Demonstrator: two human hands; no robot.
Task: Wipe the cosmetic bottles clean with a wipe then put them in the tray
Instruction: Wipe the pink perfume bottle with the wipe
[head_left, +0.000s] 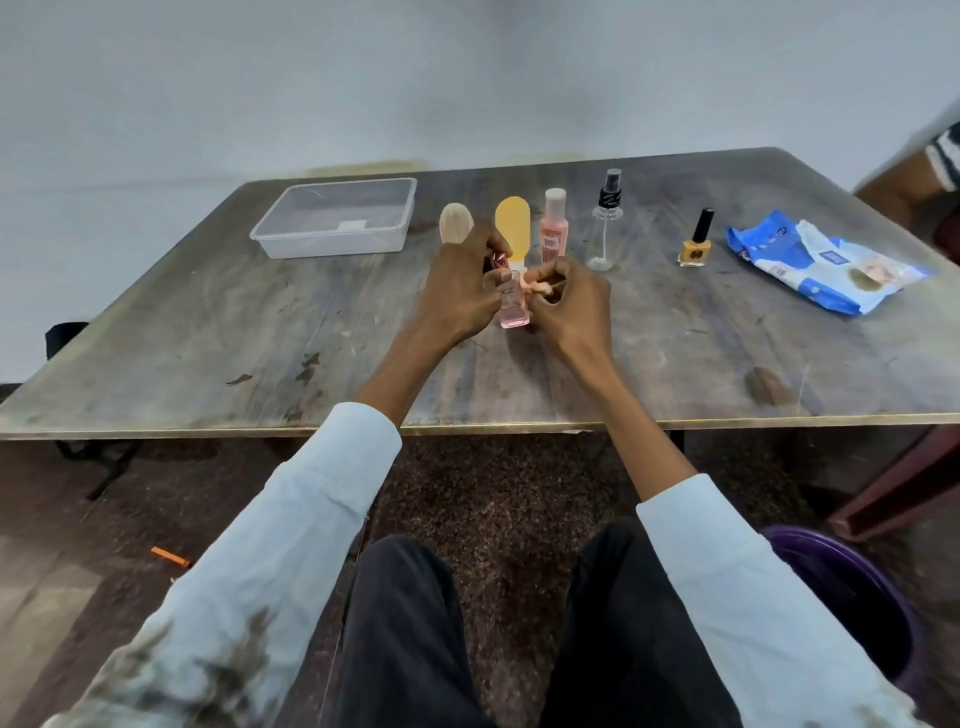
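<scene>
Item in hand: slim rectangular pink glass perfume bottle (511, 304), lettered on its face, held upright just above the worn grey wooden surface (260, 332); long axis vertical, base nearest the wearer's side.

Left hand (460, 291): clamped round the upper part and cap of the pink bottle, steadying it from the left.

Right hand (569, 306): fingers pinched together on a small crumpled pale wipe (537, 288), pressed against the right side of the bottle. Right hand touching the bottle, so nearer for the rubbing stroke; stroke likely to run along the vertical axis.

Clear shallow rectangular plastic tray (283, 247): well apart from the pink bottle, up and to the left; nothing seen inside but a small white label. Left hand on that side, so judged the likelier one for the transfer.

Just behind the pink bottle, in a row: pale wooden oval paddle (454, 221), yellow oval paddle (513, 226), pink plastic bottle with pale cap (554, 228). Further right of it: clear spray bottle with black nozzle (605, 223), yellow nail-polish bottle with black cap (696, 241), blue-and-white wipe packet (810, 260), well apart.

Stage judged: first bottle under wiping; none yet in the tray.
</scene>
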